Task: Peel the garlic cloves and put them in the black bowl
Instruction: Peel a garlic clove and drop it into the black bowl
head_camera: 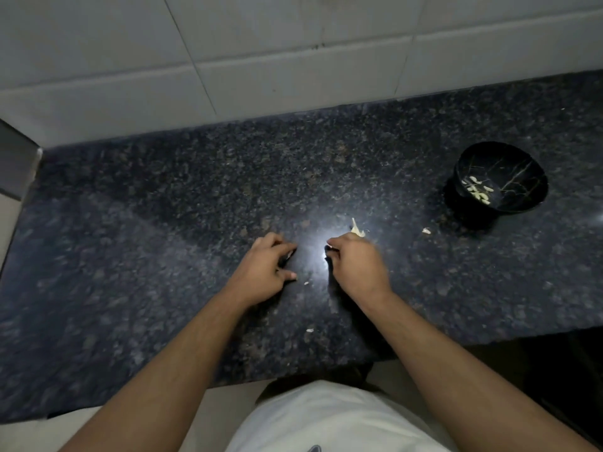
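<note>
Both hands rest low on the dark stone counter (163, 223), a little apart. The right hand (355, 265) has its fingers curled, and a dry bit of garlic skin (356, 229) pokes out just past its knuckles. I think it holds a garlic clove, but the fingers hide it. The left hand (266, 269) is curled too; what it holds, if anything, I cannot tell.

A clove is small, light and firm, and slippery once bare. Its skin is thin and papery, so it is best pinched at the tip.

The black bowl (522, 171) sits well off to the right, with some peeled cloves (478, 190) inside. Small skin scraps (426, 230) lie on the counter between. Nothing blocks the way.
</note>
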